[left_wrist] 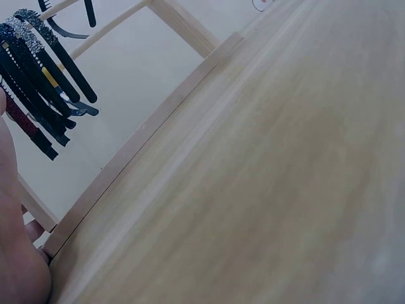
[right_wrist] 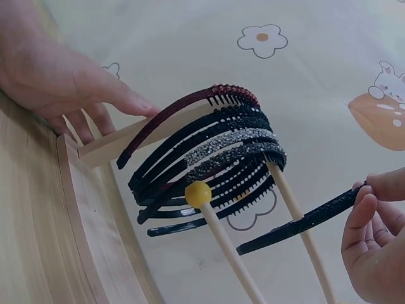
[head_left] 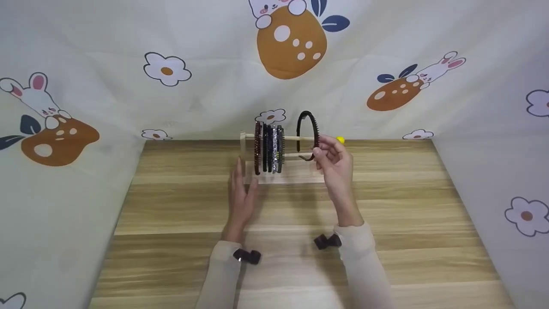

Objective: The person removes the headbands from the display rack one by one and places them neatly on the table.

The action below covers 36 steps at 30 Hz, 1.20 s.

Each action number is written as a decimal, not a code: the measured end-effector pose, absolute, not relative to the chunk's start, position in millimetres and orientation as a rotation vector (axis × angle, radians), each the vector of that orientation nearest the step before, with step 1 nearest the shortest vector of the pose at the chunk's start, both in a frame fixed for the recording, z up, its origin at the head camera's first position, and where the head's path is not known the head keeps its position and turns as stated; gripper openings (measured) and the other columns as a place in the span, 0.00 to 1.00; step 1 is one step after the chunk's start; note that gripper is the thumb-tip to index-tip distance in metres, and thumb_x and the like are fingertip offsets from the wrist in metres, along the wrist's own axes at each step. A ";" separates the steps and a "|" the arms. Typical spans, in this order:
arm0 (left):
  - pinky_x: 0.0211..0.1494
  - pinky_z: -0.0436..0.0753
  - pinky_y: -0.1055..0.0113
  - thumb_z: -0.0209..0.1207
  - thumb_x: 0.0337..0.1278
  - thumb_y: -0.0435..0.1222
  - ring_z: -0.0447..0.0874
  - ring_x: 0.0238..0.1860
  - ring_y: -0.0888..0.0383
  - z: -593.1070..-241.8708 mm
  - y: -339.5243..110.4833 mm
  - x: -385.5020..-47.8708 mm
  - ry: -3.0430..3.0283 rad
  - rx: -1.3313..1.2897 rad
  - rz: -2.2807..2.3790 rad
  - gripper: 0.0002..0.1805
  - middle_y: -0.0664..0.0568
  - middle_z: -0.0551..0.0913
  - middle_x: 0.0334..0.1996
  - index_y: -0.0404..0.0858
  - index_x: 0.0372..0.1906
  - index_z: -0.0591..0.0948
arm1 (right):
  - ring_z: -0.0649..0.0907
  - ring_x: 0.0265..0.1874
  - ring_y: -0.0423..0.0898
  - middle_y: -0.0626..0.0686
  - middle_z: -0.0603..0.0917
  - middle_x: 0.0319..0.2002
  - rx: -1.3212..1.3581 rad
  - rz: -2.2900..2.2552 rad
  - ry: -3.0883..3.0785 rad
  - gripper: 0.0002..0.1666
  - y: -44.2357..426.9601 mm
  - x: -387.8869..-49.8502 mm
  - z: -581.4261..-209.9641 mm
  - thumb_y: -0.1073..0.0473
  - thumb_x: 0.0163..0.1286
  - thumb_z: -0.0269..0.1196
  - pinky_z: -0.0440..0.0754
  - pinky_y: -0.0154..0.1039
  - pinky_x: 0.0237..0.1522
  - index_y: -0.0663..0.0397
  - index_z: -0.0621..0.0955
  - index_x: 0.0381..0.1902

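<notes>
Black, toothed headband (head_left: 317, 130) curves up from the pinching right hand (head_left: 338, 167), left hand (head_left: 242, 201) outstretched.

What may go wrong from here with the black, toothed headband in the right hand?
The black, curved, toothed headband could slip, since the right hand pinches it only at one side. It might catch on a nearby round, pale wooden rod. The pale wooden rack may shift if the left hand, touching its end, moves away.

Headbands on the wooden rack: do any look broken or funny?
None looks broken. One black headband sits apart from the bunched headbands, but that's because the right hand is pinching it.
</notes>
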<state>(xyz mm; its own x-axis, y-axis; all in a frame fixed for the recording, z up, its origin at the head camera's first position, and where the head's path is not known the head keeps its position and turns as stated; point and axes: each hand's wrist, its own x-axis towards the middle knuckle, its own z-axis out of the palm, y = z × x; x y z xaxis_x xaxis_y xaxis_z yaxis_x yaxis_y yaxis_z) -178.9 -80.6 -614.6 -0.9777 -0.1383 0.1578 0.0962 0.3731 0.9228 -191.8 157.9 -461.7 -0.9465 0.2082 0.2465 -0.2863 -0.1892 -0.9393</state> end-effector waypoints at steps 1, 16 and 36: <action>0.82 0.43 0.17 0.49 0.84 0.59 0.41 0.89 0.29 -614.5 -80.5 -179.0 -2.419 0.031 -1.648 0.45 0.40 0.44 0.92 0.54 0.93 0.45 | 0.82 0.30 0.40 0.56 0.87 0.40 0.097 2.204 -1.752 0.16 158.2 -191.5 -460.9 0.76 0.73 0.70 0.79 0.29 0.27 0.69 0.86 0.56; 0.81 0.47 0.17 0.49 0.85 0.58 0.42 0.88 0.29 -618.7 -82.1 -181.9 -2.405 0.029 -1.669 0.43 0.42 0.44 0.92 0.51 0.92 0.48 | 0.82 0.30 0.41 0.59 0.87 0.41 0.078 2.201 -1.720 0.15 169.3 -189.7 -454.6 0.76 0.74 0.69 0.79 0.29 0.27 0.68 0.86 0.56; 0.79 0.49 0.14 0.45 0.82 0.68 0.44 0.88 0.28 -616.1 -82.1 -180.8 -2.419 0.041 -1.664 0.48 0.39 0.46 0.91 0.51 0.93 0.47 | 0.82 0.31 0.43 0.59 0.86 0.39 0.043 2.185 -1.681 0.15 180.1 -187.1 -451.5 0.79 0.73 0.68 0.77 0.29 0.27 0.68 0.87 0.55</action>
<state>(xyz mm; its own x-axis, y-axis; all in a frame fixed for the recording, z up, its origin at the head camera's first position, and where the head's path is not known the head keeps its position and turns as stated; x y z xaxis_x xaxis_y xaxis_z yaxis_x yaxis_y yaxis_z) -180.8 -82.1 -616.1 -0.9785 -0.1384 0.1527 0.0931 0.3640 0.9267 -187.1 180.1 -451.5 -0.9265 0.2790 0.2526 -0.3157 -0.2106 -0.9252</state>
